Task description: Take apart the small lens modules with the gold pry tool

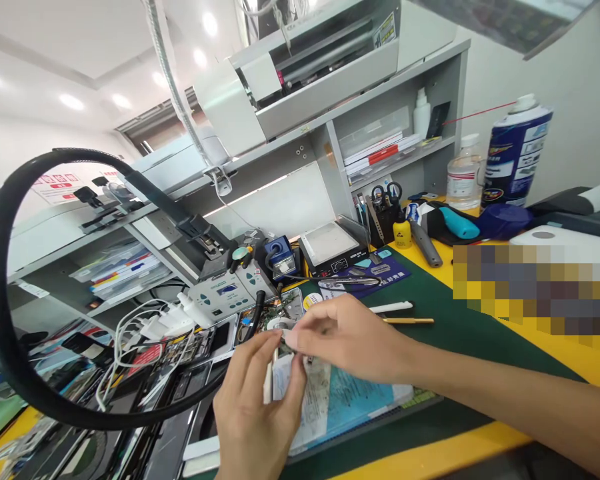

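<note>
Taking the pale blue printed work mat (350, 399) as our landmark, we begin at its left, where a thick black hoop on a flexible arm (0, 320) curves round a clutter of white cables and plugs (155, 323) and opened dark devices.

At the mat's near-left corner rises our left hand (253, 410), palm towards us, fingers drawn together and thumb closed against them. It pinches the lower part of a small whitish, translucent strip (291, 363) that stands just over the mat's left edge. We cannot tell exactly what the strip is made of, for the fingers hide much of it.

Directly above, our right hand (345, 340) reaches in from the mat's right side, its forearm lying across the mat. Its thumb and forefinger are pressed together on the strip's upper end, the other fingers curled loosely.

So the strip lies between the two pinches, its long axis running roughly up and down, away from us. The left fingers are below it, the right fingers above, and both touch it.

Beyond the mat's far-right corner lie a white stylus-like stick (391, 307) and a thin yellow rod (408, 321) on the dark green bench cover (460, 320).
</note>
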Motion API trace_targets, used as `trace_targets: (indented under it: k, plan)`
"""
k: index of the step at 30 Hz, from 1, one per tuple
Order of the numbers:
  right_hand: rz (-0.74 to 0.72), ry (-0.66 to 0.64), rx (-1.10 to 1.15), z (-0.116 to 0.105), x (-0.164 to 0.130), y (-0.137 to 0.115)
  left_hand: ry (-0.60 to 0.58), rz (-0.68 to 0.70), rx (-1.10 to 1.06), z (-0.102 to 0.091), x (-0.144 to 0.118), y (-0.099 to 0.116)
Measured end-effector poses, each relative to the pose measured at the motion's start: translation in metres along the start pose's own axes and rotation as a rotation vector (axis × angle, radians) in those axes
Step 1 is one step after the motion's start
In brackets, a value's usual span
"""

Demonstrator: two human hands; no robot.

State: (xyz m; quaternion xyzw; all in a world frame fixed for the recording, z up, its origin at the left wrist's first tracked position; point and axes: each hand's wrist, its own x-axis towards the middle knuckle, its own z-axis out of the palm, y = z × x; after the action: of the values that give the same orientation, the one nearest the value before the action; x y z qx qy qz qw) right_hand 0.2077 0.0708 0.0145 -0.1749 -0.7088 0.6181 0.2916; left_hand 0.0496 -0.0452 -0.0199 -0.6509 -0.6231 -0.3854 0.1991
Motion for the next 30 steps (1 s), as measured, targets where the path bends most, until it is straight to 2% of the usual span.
trace_targets:
  k: [3, 5, 6, 7, 9, 11, 16, 20, 23, 30]
  plan:
    - [-0.039, 0.113, -0.043, -0.022, 0.005, -0.009, -0.069, -0.271, -0.338, -0.004, 0.01, -0.004]
    - [-0.08, 0.222, -0.249, -0.043, 0.008, -0.014, -0.118, -0.471, -0.614, -0.007, 0.02, -0.01]
    - [-0.076, 0.236, -0.388, -0.054, 0.009, -0.016, -0.152, -0.545, -0.758, -0.009, 0.025, -0.013]
    - [-0.057, 0.199, -0.517, -0.064, 0.01, -0.017, -0.201, -0.597, -0.896, -0.009, 0.03, -0.017]
    - [0.035, 0.014, -0.706, -0.08, 0.012, -0.017, -0.285, -0.643, -1.117, -0.008, 0.04, -0.025]
    - [0.116, -0.116, -0.851, -0.089, 0.013, -0.013, -0.328, -0.662, -1.239, -0.005, 0.049, -0.032]
    - [0.225, -0.177, -1.003, -0.095, 0.016, 0.001, -0.363, -0.743, -1.37, 0.009, 0.06, -0.044]
    - [0.289, -0.227, -1.068, -0.095, 0.014, 0.004, -0.37, -0.83, -1.44, 0.012, 0.055, -0.052]
    - [0.325, -0.242, -1.116, -0.095, 0.013, 0.003, -0.331, -0.89, -1.466, 0.011, 0.049, -0.057]
    - [0.367, -0.26, -1.222, -0.089, 0.014, 0.001, -0.369, -0.936, -1.457, 0.007, 0.043, -0.047]
